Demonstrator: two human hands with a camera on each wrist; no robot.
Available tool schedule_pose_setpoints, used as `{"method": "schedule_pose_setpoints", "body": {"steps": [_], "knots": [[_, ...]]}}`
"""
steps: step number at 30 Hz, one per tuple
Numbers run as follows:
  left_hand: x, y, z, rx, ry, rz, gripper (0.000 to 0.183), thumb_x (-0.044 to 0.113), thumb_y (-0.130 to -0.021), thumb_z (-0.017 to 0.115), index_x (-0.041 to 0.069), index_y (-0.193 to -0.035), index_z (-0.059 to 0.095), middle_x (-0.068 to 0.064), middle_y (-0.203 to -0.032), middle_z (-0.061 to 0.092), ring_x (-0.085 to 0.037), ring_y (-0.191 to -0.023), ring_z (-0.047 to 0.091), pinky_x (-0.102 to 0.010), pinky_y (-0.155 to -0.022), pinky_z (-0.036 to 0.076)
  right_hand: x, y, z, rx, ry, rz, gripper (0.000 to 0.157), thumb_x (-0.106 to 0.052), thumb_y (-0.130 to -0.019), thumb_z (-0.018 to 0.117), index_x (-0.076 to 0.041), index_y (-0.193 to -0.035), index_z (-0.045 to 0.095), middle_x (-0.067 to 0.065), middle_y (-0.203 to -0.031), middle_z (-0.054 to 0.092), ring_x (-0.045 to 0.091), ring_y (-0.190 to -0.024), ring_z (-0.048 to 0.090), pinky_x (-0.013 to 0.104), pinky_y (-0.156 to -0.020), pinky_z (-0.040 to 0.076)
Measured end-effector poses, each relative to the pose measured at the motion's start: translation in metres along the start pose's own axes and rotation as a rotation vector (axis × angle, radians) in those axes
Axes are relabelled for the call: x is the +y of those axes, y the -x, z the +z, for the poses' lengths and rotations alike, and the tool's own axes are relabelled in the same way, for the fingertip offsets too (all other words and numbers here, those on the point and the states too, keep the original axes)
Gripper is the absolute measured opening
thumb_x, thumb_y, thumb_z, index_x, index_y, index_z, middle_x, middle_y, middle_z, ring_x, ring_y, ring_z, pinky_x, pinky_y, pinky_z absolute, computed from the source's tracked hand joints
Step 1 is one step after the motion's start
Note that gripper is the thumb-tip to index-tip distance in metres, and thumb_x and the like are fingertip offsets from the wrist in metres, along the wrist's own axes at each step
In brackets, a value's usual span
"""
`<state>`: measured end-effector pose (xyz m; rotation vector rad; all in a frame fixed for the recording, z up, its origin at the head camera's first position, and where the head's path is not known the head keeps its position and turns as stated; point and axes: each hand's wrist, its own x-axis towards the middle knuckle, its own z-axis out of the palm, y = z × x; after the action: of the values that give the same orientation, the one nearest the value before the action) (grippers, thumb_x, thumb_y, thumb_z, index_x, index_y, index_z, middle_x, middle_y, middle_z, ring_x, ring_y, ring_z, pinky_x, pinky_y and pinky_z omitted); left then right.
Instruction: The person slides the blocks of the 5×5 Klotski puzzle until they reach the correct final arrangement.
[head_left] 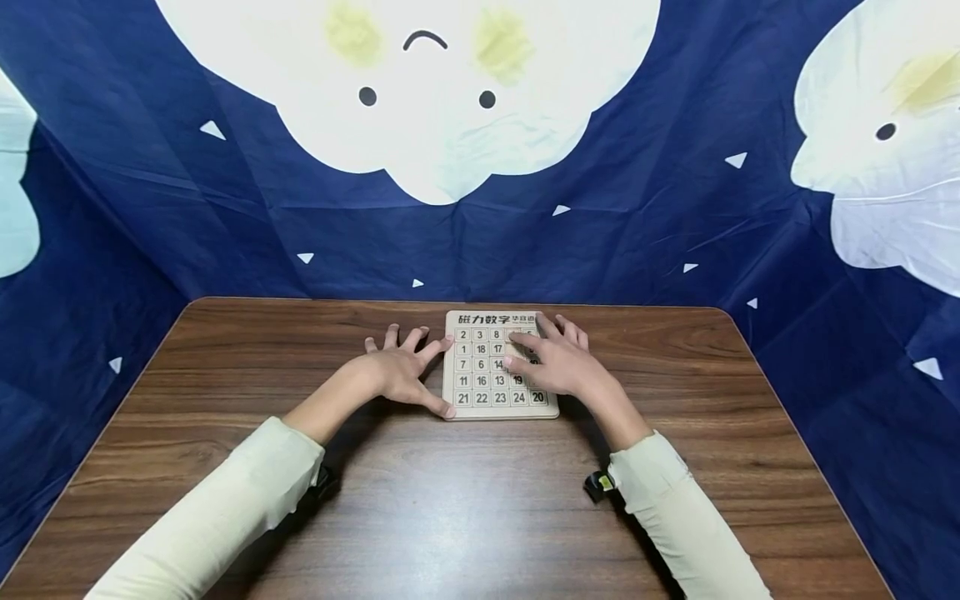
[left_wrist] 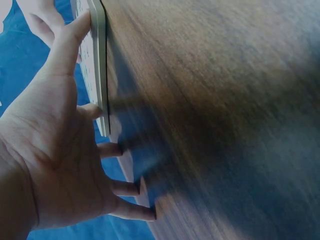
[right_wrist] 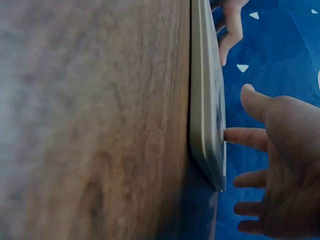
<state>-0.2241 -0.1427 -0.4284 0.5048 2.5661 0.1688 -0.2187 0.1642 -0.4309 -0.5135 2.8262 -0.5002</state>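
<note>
A pale number sliding puzzle (head_left: 502, 412) with printed tiles in rows lies flat near the table's far edge. My left hand (head_left: 393, 371) is spread beside it, thumb at the near left corner and index fingertip on the left edge. In the left wrist view, the other fingers of that hand (left_wrist: 55, 145) reach down to the tabletop. Over the puzzle's right side is my right hand (head_left: 561, 364), covering some tiles. Seen from the right wrist, its index fingertip touches the puzzle's face (right_wrist: 220, 115), while the thumb is raised and the remaining fingers are extended.
The puzzle rests on a brown wood-grain table (head_left: 450, 500) with rounded far corners. Behind and at both sides hangs a dark blue cloth (head_left: 247, 200) with white clouds and small triangles. A dark wrist device (head_left: 597, 485) sits by the right sleeve.
</note>
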Motion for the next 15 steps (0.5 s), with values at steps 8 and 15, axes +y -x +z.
{"method": "schedule_pose_setpoints", "body": {"steps": [8,15], "knots": [[-0.001,0.001,0.000,-0.011,0.010,-0.001,0.134,0.093,-0.079,0.077,0.038,-0.183,0.011,-0.024,-0.189,0.006,-0.071,-0.168,-0.003,-0.095,-0.125,0.007,-0.004,0.000,0.006,-0.018,0.005,-0.094,0.062,-0.062,-0.111,0.059,-0.029,-0.164,0.061,0.028,-0.186,0.022,0.061,-0.171,0.016,0.081,-0.135,0.014],[0.000,0.002,-0.002,-0.005,0.014,0.003,0.135,0.093,-0.078,0.077,0.038,-0.182,0.012,-0.024,-0.189,0.007,-0.071,-0.168,-0.002,-0.095,-0.126,0.007,0.005,0.010,-0.002,0.007,0.012,-0.053,0.056,-0.061,-0.112,0.061,-0.029,-0.157,0.068,0.026,-0.186,0.023,0.060,-0.171,0.017,0.083,-0.133,0.014]]}}
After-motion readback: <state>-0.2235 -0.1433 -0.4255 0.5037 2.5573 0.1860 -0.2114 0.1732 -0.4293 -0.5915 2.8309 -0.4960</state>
